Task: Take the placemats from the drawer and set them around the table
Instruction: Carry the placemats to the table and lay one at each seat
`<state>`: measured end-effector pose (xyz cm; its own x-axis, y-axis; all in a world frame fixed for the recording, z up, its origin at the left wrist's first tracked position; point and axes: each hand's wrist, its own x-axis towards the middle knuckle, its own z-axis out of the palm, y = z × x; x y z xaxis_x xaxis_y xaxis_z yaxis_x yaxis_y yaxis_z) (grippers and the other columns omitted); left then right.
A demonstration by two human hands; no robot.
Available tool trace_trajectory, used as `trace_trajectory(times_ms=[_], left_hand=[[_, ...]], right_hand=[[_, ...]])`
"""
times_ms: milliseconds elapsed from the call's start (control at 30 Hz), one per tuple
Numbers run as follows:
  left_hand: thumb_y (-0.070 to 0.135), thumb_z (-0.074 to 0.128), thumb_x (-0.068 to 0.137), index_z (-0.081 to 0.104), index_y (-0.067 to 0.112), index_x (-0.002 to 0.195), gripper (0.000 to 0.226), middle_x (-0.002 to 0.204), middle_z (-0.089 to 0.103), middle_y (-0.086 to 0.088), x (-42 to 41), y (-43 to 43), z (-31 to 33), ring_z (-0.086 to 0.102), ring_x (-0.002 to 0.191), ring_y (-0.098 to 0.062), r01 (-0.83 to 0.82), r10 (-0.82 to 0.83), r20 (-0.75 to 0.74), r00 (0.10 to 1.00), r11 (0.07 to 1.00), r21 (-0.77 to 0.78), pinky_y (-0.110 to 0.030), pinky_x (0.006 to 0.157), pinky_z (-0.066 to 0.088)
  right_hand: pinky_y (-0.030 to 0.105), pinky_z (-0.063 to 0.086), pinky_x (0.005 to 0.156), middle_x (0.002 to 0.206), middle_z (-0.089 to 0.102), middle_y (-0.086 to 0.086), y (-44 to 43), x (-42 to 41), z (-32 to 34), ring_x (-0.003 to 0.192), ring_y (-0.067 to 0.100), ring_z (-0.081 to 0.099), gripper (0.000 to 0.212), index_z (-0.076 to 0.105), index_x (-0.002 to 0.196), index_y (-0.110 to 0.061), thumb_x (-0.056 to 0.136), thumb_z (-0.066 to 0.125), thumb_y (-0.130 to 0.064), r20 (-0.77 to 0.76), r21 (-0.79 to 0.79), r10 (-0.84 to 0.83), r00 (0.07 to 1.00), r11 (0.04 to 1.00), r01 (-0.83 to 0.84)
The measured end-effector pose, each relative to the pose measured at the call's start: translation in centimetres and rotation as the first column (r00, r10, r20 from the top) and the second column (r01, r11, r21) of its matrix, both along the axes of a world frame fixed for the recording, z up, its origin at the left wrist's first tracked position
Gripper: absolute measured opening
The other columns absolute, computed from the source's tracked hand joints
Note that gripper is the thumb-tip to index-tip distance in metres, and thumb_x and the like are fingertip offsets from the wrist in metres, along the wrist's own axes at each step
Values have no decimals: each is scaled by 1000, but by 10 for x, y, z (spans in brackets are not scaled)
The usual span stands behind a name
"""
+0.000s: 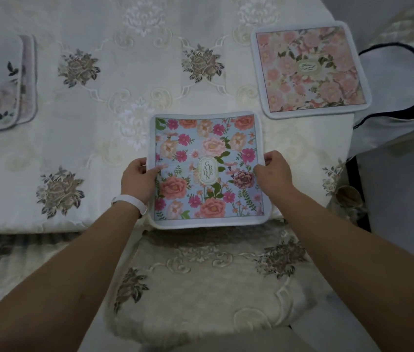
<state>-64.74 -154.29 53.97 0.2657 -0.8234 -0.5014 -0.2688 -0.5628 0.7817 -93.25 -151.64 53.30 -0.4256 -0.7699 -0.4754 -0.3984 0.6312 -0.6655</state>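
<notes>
— Gripping what?
— Left hand (138, 179) and right hand (273, 174) clamp the blue floral square placemat (207, 168) by its sides, over the cream embroidered tablecloth (99, 110).
— Others?
— A pink floral placemat (310, 69) lies beyond the right hand.

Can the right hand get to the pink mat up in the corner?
Probably yes. The pink mat lies flat on the table, just beyond the right hand, with only bare cloth between them. But that hand is gripping the blue mat with the left hand, so it must let go first.
</notes>
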Motion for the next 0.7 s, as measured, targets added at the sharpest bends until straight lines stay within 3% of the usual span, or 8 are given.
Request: trace_trajectory(times_ms=[133,333,467,533,600,700], left_hand=[[36,70,86,56,28,112,30,97,68,8,4,7,-7,66,85,-9,28,-25,90,996,999,-35,-30,72,56],[17,56,92,46,27,128,39,95,59,13,0,17,-8,60,82,-2,77,-56,180,982,990,-115,-21,62,46],[15,56,91,46,26,129,42,96,59,12,1,22,-13,60,83,-4,96,-74,187,980,989,-113,-29,71,52],[15,59,88,48,21,129,43,107,58,3,4,24,-15,59,88,-9,125,-92,239,967,985,-123,-34,82,53],[13,62,84,49,12,130,47,124,49,-9,8,26,-20,53,106,-18,225,-145,381,913,959,-175,-38,97,47],[20,64,85,52,8,130,48,139,45,-17,4,27,-26,42,127,-31,526,-315,596,739,822,-218,-43,108,36]], right_hand=[[25,38,52,84,54,-5,4,2,-4,69,8,53,18,52,109,-10,91,52,-11,-32,-1,-20,999,1000,19],[21,39,54,104,61,2,16,-1,-10,81,16,59,32,51,125,-9,94,56,-17,-86,-51,20,996,998,-24],[19,38,55,107,60,1,18,-3,-13,81,14,58,36,49,131,-10,96,56,-16,-77,-55,45,996,997,-49],[24,44,66,112,61,5,20,-3,-13,91,19,61,38,50,132,-10,95,56,-16,-97,-62,56,994,996,-63],[32,46,84,124,55,10,23,-1,-13,109,25,56,43,49,136,-9,94,56,-18,-198,-68,83,977,993,-98],[43,41,102,139,46,14,29,8,-12,125,30,45,49,48,139,-9,93,56,-25,-450,-91,257,855,939,-330]])
